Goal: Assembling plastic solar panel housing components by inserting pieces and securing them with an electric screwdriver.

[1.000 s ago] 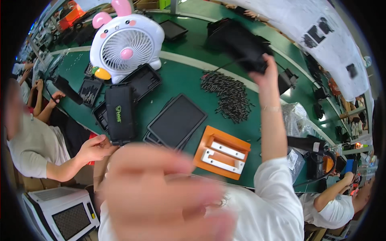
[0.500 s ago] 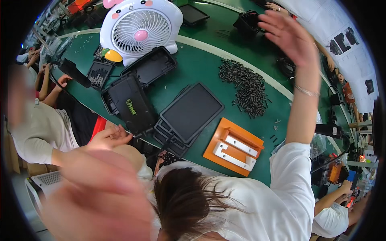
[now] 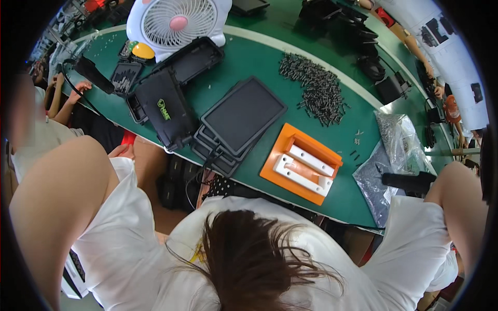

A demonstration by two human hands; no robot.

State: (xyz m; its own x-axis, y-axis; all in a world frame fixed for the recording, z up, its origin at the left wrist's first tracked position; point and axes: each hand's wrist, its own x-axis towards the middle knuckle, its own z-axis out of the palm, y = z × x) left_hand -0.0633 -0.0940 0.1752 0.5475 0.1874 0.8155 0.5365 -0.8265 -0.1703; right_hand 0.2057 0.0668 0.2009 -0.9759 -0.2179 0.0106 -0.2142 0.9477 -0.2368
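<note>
Neither of my hands shows; both leave the picture past its edges. My left arm (image 3: 57,202) is bent up at the left side, and my right arm (image 3: 459,194) at the right rim, both in white short sleeves. On the green table in front of me lies an orange fixture (image 3: 271,169) with white bars on it. Left of it is a stack of black rectangular frames with a flat black panel (image 3: 244,115) on top. A black plastic case (image 3: 168,111), lid folded open, lies further left. A pile of dark screws (image 3: 316,88) is spread beyond the fixture.
A white fan (image 3: 179,23) stands at the back left, beside a small black tray (image 3: 124,78) of metal parts. Clear plastic bags (image 3: 399,140) and a black handheld tool (image 3: 410,181) are at the right. A co-worker's hand (image 3: 80,90) rests at the left table edge.
My right hand, raised over the far right of the table, has gone out of view. The large blurred hand at the lower left is gone too. Both my arms are now bent at the sides.
</note>
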